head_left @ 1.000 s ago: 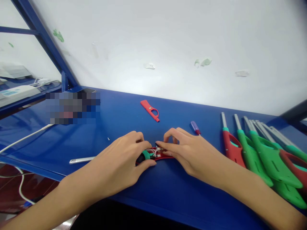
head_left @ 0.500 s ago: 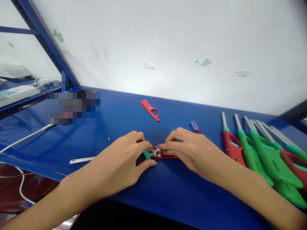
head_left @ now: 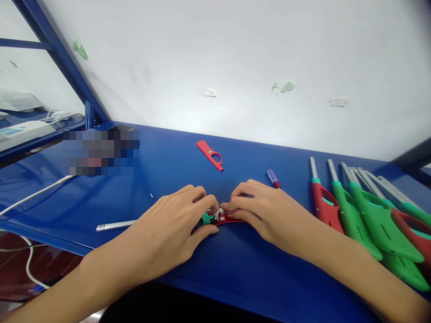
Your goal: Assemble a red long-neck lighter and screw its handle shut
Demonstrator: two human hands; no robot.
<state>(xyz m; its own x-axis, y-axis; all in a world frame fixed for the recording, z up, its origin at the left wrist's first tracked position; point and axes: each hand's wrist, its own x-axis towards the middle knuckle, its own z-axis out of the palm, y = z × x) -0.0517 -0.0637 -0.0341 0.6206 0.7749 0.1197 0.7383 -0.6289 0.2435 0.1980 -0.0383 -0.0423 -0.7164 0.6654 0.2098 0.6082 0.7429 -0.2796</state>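
Note:
An opened red gas lighter lies near the front of the blue table, its inner parts and white wires exposed. My left hand is closed around its left part, thumb at the near edge and fingers over the top; a bit of green trim shows beside them. The lighter's metal tube sticks out to the left under my forearm. With fingertips pinched at the wires, my right hand is closed over the right part of the lighter. What sits between those fingertips is hidden.
A loose red shell half lies farther back. Beyond my right hand is a screwdriver with a purple handle. Several red and green lighters are piled at the right. A tiny screw rests left, and a white cable crosses the left side.
The fingers of my left hand have shifted slightly right, covering more of the green trim and wires. My right hand stays nearly where it was.

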